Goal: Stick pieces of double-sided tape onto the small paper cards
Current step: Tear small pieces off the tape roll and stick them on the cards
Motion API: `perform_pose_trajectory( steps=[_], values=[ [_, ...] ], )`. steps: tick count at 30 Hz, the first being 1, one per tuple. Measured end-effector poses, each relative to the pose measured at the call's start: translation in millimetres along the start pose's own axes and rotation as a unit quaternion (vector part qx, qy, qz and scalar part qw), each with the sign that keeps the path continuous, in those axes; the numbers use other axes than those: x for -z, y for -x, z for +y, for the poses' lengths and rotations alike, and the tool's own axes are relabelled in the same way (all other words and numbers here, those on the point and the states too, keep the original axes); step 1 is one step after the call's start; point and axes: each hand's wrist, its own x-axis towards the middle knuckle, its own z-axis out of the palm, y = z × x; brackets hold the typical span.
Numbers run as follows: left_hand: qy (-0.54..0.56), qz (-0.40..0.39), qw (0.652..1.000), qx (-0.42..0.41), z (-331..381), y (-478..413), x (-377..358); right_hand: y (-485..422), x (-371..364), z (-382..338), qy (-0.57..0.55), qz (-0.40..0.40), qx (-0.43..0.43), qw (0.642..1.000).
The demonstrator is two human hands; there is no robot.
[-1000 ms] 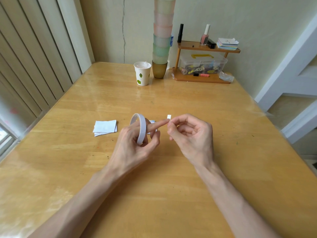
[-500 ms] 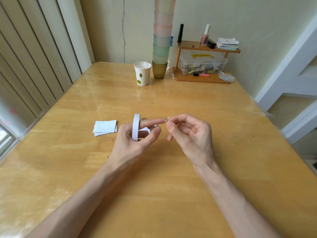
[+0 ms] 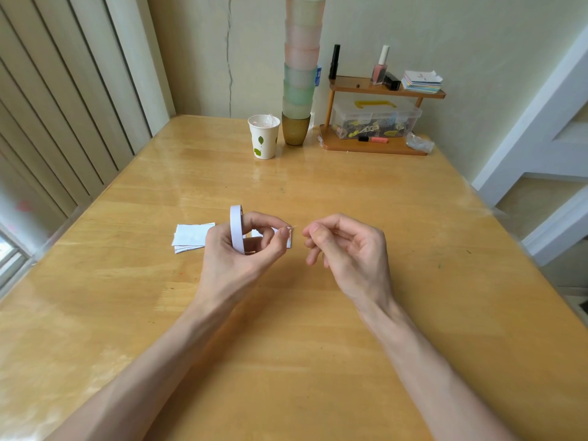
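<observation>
The left hand (image 3: 238,253) grips the roll (image 3: 237,229), which stands on edge above the table (image 3: 286,329), its loop round the curled fingers. A tiny piece (image 3: 293,227) of tape sticks off that hand's forefinger tip, right of the roll. Just below it, one card (image 3: 289,242) lies flat, mostly hidden by the left fingers, with only its right edge showing. Left of the roll, a small stack (image 3: 191,238) of cards lies with edges slightly fanned, just beside the left hand.

The right hand (image 3: 346,249) hangs right of the roll, apart from the left fingertips. Its fingers are curled in, thumb by forefinger, with nothing seen between them.

Bare wood runs from the roll to the near and right table edges. Far behind the roll, a paper cup (image 3: 264,140), a cup tower (image 3: 300,90) and a shelf (image 3: 381,148) line the back edge.
</observation>
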Motion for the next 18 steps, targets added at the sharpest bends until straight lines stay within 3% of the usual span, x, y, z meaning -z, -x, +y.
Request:
perform_pose_trajectory(
  steps=[18],
  values=[
    [-0.044, -0.061, 0.997, -0.024, -1.2, 3.3, -0.7, 1.8, 1.1, -3.4, -0.015, 0.008, 0.003, 1.0]
  ],
)
